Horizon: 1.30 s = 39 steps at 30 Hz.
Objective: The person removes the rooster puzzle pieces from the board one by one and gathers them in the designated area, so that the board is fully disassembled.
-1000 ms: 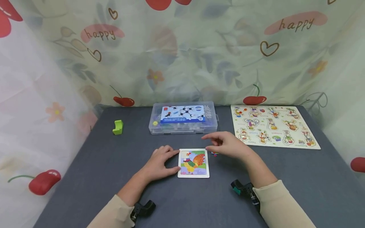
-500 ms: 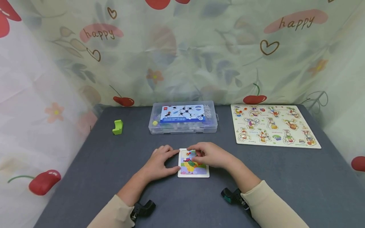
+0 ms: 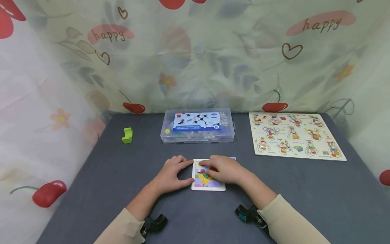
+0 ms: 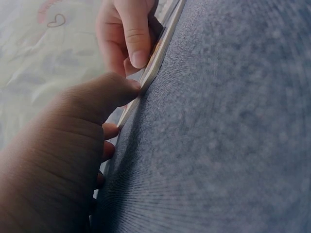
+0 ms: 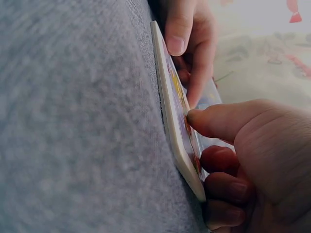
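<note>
A small white-framed picture board [image 3: 208,188] lies flat on the table, showing a colourful bird-like figure. My left hand [image 3: 173,173] rests at its left side, forefinger by the upper left corner and thumb against the left edge. Over the board's upper right part is my right hand [image 3: 226,169], with forefinger and thumb reaching onto the picture. The right wrist view shows that thumb [image 5: 214,119] touching the picture surface and the other fingers bent beside the board [image 5: 170,116]. Any loose piece beneath the right fingers is hidden. A flat coloured edge [image 3: 233,158] peeks out behind the right hand.
Behind the board stands a clear plastic case [image 3: 198,137] with a blue-and-white label. A large board of animal figures [image 3: 300,135] lies at the back right. At the back left is a green block [image 3: 127,135]. A patterned curtain [image 3: 195,78] borders the table's rear.
My right hand has moved left from beside the board onto its picture, covering much of the upper right. The left hand has stayed at the board's left side.
</note>
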Motion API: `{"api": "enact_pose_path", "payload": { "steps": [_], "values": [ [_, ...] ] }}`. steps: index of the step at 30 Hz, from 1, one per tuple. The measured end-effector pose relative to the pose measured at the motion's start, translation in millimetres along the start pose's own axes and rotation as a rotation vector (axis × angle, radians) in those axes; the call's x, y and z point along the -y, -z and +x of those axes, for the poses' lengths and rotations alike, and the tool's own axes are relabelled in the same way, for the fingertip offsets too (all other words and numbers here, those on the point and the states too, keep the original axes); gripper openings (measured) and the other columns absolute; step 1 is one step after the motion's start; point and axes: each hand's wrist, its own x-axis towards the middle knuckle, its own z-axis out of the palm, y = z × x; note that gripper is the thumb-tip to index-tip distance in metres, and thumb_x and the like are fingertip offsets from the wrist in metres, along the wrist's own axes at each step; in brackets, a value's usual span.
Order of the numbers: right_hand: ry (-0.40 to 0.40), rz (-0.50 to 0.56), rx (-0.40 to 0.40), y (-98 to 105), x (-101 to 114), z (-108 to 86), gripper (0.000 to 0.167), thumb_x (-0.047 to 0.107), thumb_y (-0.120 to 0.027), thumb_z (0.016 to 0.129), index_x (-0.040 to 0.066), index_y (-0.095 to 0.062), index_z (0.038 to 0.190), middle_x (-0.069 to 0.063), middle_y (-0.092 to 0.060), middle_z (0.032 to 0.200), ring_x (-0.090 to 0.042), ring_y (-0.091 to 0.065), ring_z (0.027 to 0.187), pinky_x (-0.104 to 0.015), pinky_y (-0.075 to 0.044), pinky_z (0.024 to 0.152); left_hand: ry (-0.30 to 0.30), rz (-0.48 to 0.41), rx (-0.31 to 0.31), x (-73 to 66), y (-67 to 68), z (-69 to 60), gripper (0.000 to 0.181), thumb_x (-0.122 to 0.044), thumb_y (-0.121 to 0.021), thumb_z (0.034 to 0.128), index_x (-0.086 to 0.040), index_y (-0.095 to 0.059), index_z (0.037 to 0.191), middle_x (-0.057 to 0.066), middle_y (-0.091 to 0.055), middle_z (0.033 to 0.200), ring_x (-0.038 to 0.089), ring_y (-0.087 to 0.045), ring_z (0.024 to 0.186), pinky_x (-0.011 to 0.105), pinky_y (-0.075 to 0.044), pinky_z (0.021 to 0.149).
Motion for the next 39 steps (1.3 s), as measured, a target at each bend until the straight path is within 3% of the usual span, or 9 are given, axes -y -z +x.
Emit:
{"api": "enact_pose_path", "payload": {
  "steps": [9, 13, 16, 20, 25, 31, 39],
  "values": [
    [-0.053, 0.03, -0.068, -5, 4, 1.4, 0.029, 0.02, -0.067, 0.1, 0.021, -0.069, 0.129, 0.008, -0.062, 0.101, -0.01, -0.057, 0.085, -0.036, -0.048, 0.08, -0.002, 0.002, -0.007, -0.1, -0.9, 0.2, 0.065, -0.05, -0.072, 0.0917, -0.016, -0.061, 0.145, -0.005, -0.053, 0.109, 0.012, -0.043, 0.09, 0.037, -0.034, 0.082],
    [-0.091, 0.042, -0.094, -6, 8, 1.1, 0.018, 0.019, -0.068, 0.099, 0.023, -0.07, 0.116, 0.008, -0.058, 0.09, -0.011, -0.054, 0.076, -0.034, -0.046, 0.072, -0.001, 0.001, -0.007, -1.0, -0.3, 0.1, 0.064, -0.049, -0.072, 0.0914, -0.015, -0.061, 0.145, -0.004, -0.053, 0.109, 0.012, -0.043, 0.09, 0.037, -0.034, 0.082],
    [-0.108, 0.038, -0.106, -7, 10, 0.3, 0.021, 0.019, -0.069, 0.098, 0.024, -0.071, 0.118, 0.008, -0.055, 0.085, -0.011, -0.051, 0.072, -0.033, -0.043, 0.068, 0.003, -0.001, -0.003, -1.6, -0.1, -0.1, 0.064, -0.049, -0.072, 0.0915, -0.015, -0.061, 0.145, -0.004, -0.053, 0.109, 0.012, -0.043, 0.09, 0.037, -0.034, 0.082],
    [-0.123, 0.01, -0.103, -7, 12, 0.2, 0.031, 0.02, -0.069, 0.099, 0.026, -0.072, 0.129, 0.009, -0.057, 0.088, -0.01, -0.05, 0.072, -0.033, -0.043, 0.067, 0.01, -0.001, 0.004, -1.8, -0.3, 0.3, 0.064, -0.049, -0.072, 0.0918, -0.015, -0.061, 0.145, -0.004, -0.053, 0.109, 0.012, -0.043, 0.091, 0.037, -0.034, 0.082],
    [-0.123, -0.019, -0.108, -7, 15, 1.0, 0.027, 0.02, -0.067, 0.099, 0.026, -0.072, 0.124, 0.007, -0.061, 0.094, -0.01, -0.055, 0.077, -0.034, -0.046, 0.07, 0.014, 0.001, 0.005, -1.7, -0.5, 1.0, 0.064, -0.05, -0.072, 0.0915, -0.016, -0.061, 0.145, -0.005, -0.053, 0.109, 0.013, -0.043, 0.091, 0.037, -0.034, 0.083],
    [-0.117, -0.062, -0.122, -8, 19, 1.4, 0.024, 0.02, -0.064, 0.098, 0.025, -0.07, 0.121, 0.007, -0.059, 0.091, -0.011, -0.052, 0.072, -0.033, -0.045, 0.066, 0.01, 0.005, -0.001, -0.8, -1.1, 1.6, 0.064, -0.05, -0.072, 0.0912, -0.016, -0.062, 0.144, -0.005, -0.053, 0.109, 0.012, -0.043, 0.092, 0.037, -0.035, 0.082],
    [-0.117, -0.049, -0.129, -8, 18, 1.3, 0.027, 0.02, -0.065, 0.098, 0.023, -0.07, 0.124, 0.006, -0.061, 0.094, -0.011, -0.054, 0.075, -0.034, -0.046, 0.07, 0.011, -0.001, 0.003, -0.6, -1.2, 1.3, 0.064, -0.049, -0.072, 0.0915, -0.016, -0.061, 0.145, -0.005, -0.053, 0.109, 0.012, -0.043, 0.091, 0.037, -0.034, 0.082]
  ]
}}
